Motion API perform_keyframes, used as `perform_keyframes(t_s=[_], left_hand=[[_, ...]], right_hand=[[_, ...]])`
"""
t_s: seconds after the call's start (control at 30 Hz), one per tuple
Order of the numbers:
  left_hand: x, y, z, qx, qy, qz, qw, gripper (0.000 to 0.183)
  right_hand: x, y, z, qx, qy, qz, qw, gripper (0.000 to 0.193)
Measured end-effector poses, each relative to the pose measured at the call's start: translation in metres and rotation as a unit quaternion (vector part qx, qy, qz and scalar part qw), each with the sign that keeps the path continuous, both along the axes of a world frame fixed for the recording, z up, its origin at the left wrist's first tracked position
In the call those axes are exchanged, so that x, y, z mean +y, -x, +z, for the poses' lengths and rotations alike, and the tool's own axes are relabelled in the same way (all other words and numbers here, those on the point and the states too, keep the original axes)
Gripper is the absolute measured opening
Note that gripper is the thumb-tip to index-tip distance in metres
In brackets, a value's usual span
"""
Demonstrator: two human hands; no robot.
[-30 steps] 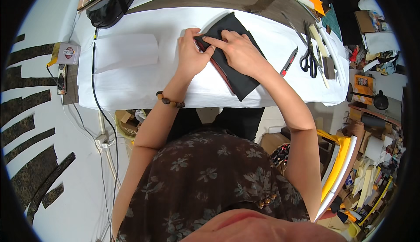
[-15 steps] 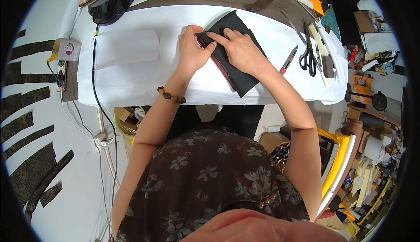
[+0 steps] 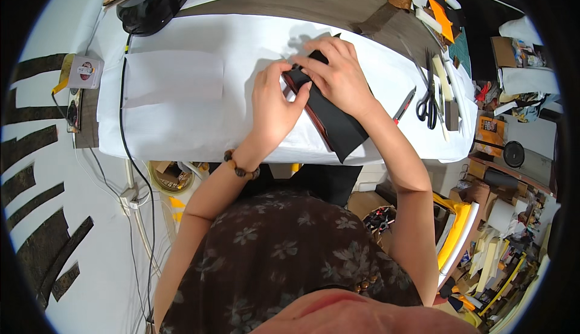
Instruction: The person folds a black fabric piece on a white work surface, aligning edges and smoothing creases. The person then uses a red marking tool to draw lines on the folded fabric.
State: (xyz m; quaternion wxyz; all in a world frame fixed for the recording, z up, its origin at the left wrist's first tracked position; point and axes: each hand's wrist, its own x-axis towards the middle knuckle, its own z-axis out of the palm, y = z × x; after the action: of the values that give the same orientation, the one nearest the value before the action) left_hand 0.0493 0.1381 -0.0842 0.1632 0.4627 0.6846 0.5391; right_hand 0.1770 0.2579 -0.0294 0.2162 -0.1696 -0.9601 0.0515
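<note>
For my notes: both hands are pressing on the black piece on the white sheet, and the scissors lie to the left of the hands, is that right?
Not quite. In the head view both the left hand and right hand press on the black piece on the white sheet, but the scissors lie to the right of the hands.

matt black leather piece [image 3: 338,125], smooth white cloth cover [image 3: 199,116], metal scissors [image 3: 428,101], glossy black plastic case [image 3: 158,2]
</note>
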Motion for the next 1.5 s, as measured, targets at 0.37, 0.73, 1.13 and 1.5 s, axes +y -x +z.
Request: perform_keyframes(t_s=[0.37,0.73,1.13,1.5], left_hand=[[-0.007,0.006,-0.004,-0.012,-0.047,-0.02,0.999,0.038],[-0.007,0.005,-0.003,-0.019,-0.029,-0.007,0.999,0.056],[-0.004,0.008,0.002,-0.042,0.029,-0.012,0.999,0.071],[0.0,0.012,0.001,-0.029,0.064,-0.025,0.997,0.072]], right_hand=[[-0.002,-0.003,-0.019,0.025,-0.04,0.016,0.999,0.024],[0.005,0.01,-0.001,0.04,-0.012,0.024,0.999,0.035],[0.027,0.04,0.016,-0.108,0.033,0.235,0.965,0.041],[0.034,0.046,0.027,-0.209,0.088,0.257,0.939,0.039]])
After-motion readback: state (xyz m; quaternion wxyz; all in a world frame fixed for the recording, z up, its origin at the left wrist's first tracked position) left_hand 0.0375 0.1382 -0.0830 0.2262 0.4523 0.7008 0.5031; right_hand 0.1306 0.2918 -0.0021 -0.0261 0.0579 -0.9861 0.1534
